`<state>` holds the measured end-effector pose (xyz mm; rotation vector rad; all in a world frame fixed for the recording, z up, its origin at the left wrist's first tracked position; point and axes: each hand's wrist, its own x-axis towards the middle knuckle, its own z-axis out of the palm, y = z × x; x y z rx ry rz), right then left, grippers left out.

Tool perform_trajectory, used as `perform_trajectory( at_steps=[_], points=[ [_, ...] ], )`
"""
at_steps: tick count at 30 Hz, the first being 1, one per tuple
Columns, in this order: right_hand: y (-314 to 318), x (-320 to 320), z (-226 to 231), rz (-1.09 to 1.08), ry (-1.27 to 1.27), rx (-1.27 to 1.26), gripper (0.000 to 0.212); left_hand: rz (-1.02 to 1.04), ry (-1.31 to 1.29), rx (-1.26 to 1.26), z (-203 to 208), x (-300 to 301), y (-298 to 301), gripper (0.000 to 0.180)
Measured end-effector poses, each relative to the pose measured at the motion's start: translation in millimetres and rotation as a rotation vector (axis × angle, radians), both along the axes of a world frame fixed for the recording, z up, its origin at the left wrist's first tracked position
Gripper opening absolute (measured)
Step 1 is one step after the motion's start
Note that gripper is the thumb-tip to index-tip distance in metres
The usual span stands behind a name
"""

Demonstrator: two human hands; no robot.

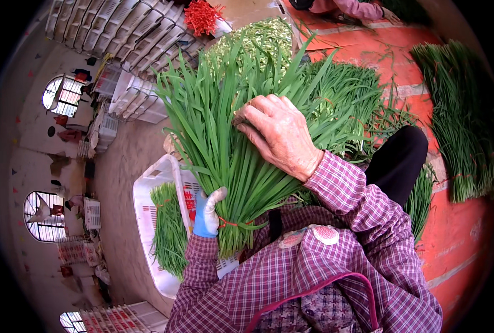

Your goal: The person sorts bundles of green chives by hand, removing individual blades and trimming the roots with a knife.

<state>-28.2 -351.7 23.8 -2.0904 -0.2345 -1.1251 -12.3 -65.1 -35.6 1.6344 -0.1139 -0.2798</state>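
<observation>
A large fanned bundle of garlic chives [219, 150] stands upright before me, bound low down by a red tie [228, 223]. My left hand [207, 213], in a white and blue glove, is closed around the bundle's left side just by the tie. My bare right hand [277, 130] lies over the upper leaves with its fingers curled and thumb and forefinger together. What its fingertips pinch is hidden or too small to name. Below the tie, the stalk ends reach down toward my lap.
A white plastic crate [145, 213] with chives inside stands at my left. Stacked crates [114, 28] and a bunch of red ties [203, 16] are at the far left. More chives [349, 83] lie to the right, with tied bundles [460, 122] on red matting [452, 238]. Another person's hand [390, 15] shows far right.
</observation>
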Motion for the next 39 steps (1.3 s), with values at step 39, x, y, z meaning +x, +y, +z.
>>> perform_trajectory(
  at_steps=[39],
  points=[
    [-5.0,24.0,-16.4,-0.123,0.040,-0.099,0.017,0.046,0.245,-0.196,-37.3,-10.4,10.6,0.050]
  ],
)
